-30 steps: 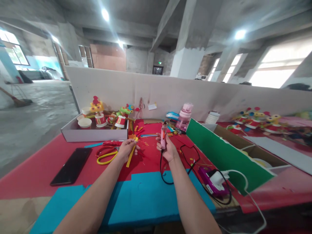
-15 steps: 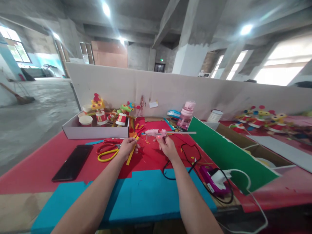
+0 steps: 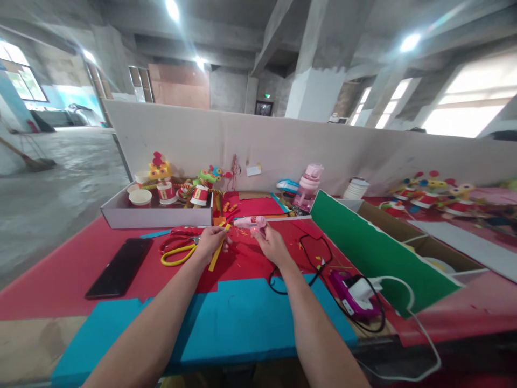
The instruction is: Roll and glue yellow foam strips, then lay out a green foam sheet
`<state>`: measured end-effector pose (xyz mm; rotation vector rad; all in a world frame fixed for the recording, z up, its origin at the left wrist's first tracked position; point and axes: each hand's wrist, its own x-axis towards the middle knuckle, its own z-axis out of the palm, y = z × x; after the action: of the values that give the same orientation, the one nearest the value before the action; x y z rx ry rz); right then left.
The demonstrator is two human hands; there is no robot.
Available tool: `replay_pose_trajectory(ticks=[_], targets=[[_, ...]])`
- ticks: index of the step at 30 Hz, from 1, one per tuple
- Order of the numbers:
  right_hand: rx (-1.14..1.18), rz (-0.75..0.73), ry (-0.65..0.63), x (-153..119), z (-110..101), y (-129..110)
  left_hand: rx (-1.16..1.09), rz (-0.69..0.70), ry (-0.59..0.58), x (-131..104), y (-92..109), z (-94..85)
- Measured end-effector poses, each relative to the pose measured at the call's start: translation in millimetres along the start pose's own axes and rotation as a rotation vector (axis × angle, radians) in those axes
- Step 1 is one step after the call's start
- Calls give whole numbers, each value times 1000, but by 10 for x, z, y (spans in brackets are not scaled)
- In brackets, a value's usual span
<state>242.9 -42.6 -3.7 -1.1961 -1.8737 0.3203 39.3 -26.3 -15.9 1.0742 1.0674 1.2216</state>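
Note:
My left hand (image 3: 212, 242) is closed on a yellow paper strip (image 3: 216, 256), which hangs down from the fingers with its upper end showing above them. My right hand (image 3: 271, 243) grips a pink hot glue gun (image 3: 251, 221) by its handle. The gun's nozzle points left toward the top of the strip, a small gap apart, and a red light glows near the handle. From its back a long pale glue stick (image 3: 288, 219) sticks out to the right. Beside my left hand lie yellow-handled scissors (image 3: 177, 255) and red-handled pliers (image 3: 172, 241), partly overlapping.
At the left, a black phone (image 3: 119, 268) lies on the red tabletop. Behind it stands a white box (image 3: 157, 217) with paper cups and lion-like figures. On the right are a green panel (image 3: 363, 248), a purple power strip (image 3: 354, 296) and a looped black cable (image 3: 332, 253).
My right hand has brought the glue gun slightly left, closer to the strip in my left hand. My left hand stays almost where it was, still pinching the strip.

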Motion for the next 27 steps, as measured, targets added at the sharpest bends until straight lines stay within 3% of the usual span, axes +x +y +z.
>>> replay_pose_trajectory(ticks=[27], targets=[[-117,-36,-11,3,2,-17,18,-33,-21,-1,34,-4]])
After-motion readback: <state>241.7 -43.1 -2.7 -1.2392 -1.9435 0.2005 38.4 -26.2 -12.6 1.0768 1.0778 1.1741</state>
